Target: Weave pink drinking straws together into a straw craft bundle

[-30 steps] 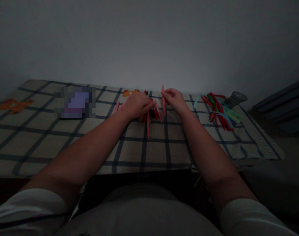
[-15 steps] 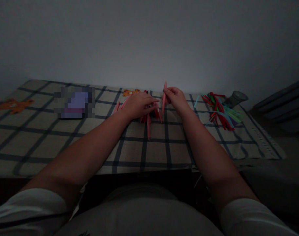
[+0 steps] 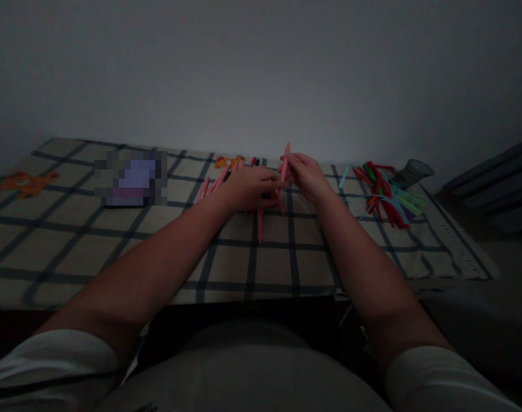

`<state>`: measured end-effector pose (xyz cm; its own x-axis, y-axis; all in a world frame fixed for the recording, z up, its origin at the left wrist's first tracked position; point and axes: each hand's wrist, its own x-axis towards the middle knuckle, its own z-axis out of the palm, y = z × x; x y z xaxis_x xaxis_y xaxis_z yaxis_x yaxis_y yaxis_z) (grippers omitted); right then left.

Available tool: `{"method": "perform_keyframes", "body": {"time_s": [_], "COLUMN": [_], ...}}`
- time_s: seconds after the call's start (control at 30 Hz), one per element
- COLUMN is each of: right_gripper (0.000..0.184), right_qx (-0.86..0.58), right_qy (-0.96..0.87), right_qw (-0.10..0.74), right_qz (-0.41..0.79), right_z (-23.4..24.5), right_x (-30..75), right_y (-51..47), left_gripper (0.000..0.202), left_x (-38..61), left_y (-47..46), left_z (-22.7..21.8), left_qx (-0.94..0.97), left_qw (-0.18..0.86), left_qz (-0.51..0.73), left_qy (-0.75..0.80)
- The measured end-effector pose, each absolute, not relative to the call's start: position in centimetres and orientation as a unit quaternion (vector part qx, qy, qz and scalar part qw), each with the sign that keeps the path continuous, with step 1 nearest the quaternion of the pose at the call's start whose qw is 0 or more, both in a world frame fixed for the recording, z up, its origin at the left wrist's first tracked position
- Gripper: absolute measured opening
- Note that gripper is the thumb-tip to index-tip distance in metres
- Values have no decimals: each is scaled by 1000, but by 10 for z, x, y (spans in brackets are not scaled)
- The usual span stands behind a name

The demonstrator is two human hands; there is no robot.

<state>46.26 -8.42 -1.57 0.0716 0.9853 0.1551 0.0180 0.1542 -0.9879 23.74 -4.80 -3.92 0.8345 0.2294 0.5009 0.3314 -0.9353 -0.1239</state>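
My right hand (image 3: pixel 306 173) pinches a slim pink pen (image 3: pixel 286 160), holding it upright with its pointed end up. Beside it, my left hand (image 3: pixel 252 187) reaches over a loose pile of pink pens (image 3: pixel 220 180). Its fingers are stretched out and parted, and their tips come up to the lower end of the held pen; whether they grip it I cannot tell. One pink pen (image 3: pixel 260 226) sticks out of the pile toward me. Red and black pen ends (image 3: pixel 255 162) show behind my left hand, which hides the middle of the pile.
A checked cloth (image 3: pixel 166 240) covers the table. At right lie red, green and blue strips (image 3: pixel 383 197) near a tipped dark cup (image 3: pixel 415 170). A pixelated purple object (image 3: pixel 134 180) is at left. Orange bear figures (image 3: pixel 27 184) show on the cloth. A wall rises behind.
My left hand has shifted slightly right, its fingertips now at the lower end of the upright pen. The right hand and its pen have tilted and moved a little left.
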Motion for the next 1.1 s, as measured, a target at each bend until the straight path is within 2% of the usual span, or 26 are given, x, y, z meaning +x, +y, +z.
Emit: {"method": "perform_keyframes", "body": {"time_s": [0.8,1.1], "right_gripper": [51,53], "right_qx": [-466,-460], "right_qy": [-524,-523], "right_qw": [534,543], "right_qz": [473,470], "right_z": [-20,-19], "right_x": [465,466], "right_y": [-83,-83], "left_gripper": [33,39], "left_x": [242,242], "left_y": [-53,-54], "left_z": [-38,-35], "left_qx": [-957,-956], "left_qw": [95,90], "left_qz": [-233,-231], "left_qy": [-148,-154]}}
